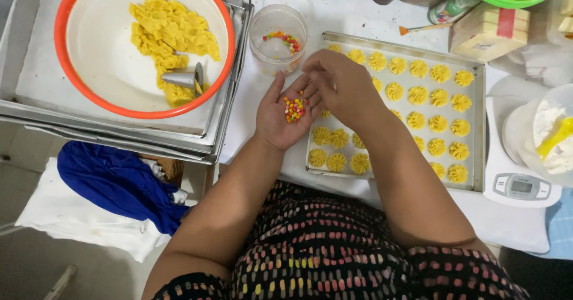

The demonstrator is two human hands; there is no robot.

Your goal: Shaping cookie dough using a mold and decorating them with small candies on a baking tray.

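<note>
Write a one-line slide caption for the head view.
Left hand cups coloured sprinkles; right hand picks from them above tray of piped cookies.

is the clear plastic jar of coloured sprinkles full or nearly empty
Nearly empty. The clear plastic jar stands upright and open, with only a thin arc of coloured sprinkles on its bottom.

Home baking kitchen: cookie tray, dough bowl, kitchen scale.

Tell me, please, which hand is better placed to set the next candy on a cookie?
The right hand: its fingertips pinch at the candies cupped in the left hand, directly above the tray.
</note>
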